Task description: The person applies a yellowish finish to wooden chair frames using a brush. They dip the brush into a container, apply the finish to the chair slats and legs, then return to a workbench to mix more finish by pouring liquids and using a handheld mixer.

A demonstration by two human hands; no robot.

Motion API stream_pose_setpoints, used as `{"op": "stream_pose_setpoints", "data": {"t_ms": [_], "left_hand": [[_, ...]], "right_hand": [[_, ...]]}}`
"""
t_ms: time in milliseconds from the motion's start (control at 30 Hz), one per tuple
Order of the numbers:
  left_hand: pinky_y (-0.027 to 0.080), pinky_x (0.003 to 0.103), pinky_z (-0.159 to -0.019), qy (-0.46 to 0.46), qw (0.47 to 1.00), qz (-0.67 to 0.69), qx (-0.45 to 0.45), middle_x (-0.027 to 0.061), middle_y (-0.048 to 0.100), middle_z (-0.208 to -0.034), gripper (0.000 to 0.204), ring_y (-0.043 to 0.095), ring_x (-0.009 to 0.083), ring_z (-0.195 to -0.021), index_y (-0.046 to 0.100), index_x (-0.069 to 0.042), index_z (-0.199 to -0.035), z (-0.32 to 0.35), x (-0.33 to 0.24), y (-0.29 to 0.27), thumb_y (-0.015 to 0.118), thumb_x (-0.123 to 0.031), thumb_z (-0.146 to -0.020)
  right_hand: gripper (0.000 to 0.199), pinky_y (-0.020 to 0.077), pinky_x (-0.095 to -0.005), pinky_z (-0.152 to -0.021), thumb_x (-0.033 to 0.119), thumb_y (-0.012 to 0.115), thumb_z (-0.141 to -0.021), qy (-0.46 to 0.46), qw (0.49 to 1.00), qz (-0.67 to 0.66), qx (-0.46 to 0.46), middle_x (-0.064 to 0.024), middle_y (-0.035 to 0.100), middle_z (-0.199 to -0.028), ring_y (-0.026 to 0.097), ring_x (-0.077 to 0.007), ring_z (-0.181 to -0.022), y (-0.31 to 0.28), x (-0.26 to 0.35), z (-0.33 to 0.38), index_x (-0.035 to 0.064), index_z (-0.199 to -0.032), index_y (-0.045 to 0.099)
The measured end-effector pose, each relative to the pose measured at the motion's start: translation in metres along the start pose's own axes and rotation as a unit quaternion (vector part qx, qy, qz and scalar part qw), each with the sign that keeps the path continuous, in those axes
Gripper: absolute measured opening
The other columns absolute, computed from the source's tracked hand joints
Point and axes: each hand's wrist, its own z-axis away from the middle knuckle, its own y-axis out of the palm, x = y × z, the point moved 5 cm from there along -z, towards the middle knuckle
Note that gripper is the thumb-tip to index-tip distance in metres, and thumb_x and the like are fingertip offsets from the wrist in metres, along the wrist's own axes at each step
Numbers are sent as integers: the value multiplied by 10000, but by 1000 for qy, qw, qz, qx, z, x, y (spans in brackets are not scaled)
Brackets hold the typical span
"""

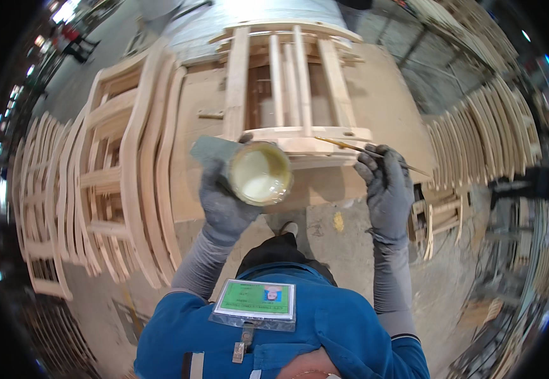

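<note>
Left hand: my grey-gloved left hand [224, 202] is wrapped around a small tub of pale glue [260, 173], tipped toward me so its creamy contents show, at about 11 o'clock from my chest.
Right hand: my gloved right hand [385, 189] pinches a thin wooden stick [363, 149] between thumb and fingers, its tip pointing toward 10 o'clock at the frame's front rail.
Workpiece: a bare wooden chair-back frame [287, 82] lies flat on the workbench [388, 107] at 12 o'clock, its slats running away from me; tub and stick hover just at its near rail.
Progress: I judge the gluing is at an early or middle point; I cannot see wet glue on the rail, and the tub looks well filled.
Done and left: stacked frames [122, 183] stand at 9 o'clock and more curved parts [489, 132] at 2 o'clock; whether they are treated I cannot tell.
Edges: the bench's near edge runs just under both hands.
Open room: bare concrete floor [325, 240] lies between me and the bench, and the left stack crowds my left elbow.
</note>
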Motion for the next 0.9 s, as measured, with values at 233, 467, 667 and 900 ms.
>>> {"op": "stream_pose_setpoints", "data": {"t_ms": [233, 467, 667, 900], "left_hand": [[410, 403, -1011, -255, 956, 0, 143, 125, 456, -1321, 507, 468, 247, -1212, 324, -12, -1359, 6, 140, 64, 366, -327, -965], [479, 353, -936, -154, 804, -363, 444, 125, 516, -1235, 443, 534, 217, -1131, 400, -17, -1293, 133, 282, 142, 345, -328, -982], [505, 335, -895, -599, 727, -167, 291, 122, 571, -1155, 452, 583, 213, -1056, 451, -23, -1249, 324, 404, 164, 368, -369, -970], [490, 397, -923, -748, 553, -168, 326, 172, 553, -1193, 531, 566, 269, -1089, 460, 2, -1256, 530, 491, 184, 366, -421, -949]], "right_hand": [[98, 580, -334, -685, -59, 527, -844, -206, 962, 143, -111, -170, 587, -894, 649, -235, -756, -74, 138, 146, -54, -942, 529], [179, 557, -291, -696, -121, 668, -717, -258, 878, 309, -258, -178, 641, -882, 641, -203, -822, -128, 204, 351, -37, -851, 585], [141, 537, -254, -658, -42, 686, -765, -274, 766, 429, -393, -87, 666, -869, 642, -123, -774, -180, 221, 556, 1, -864, 597], [132, 541, -263, -735, -47, 660, -776, -286, 708, 267, -588, -125, 659, -885, 653, -171, -808, -220, 204, 759, -26, -892, 599]]}}
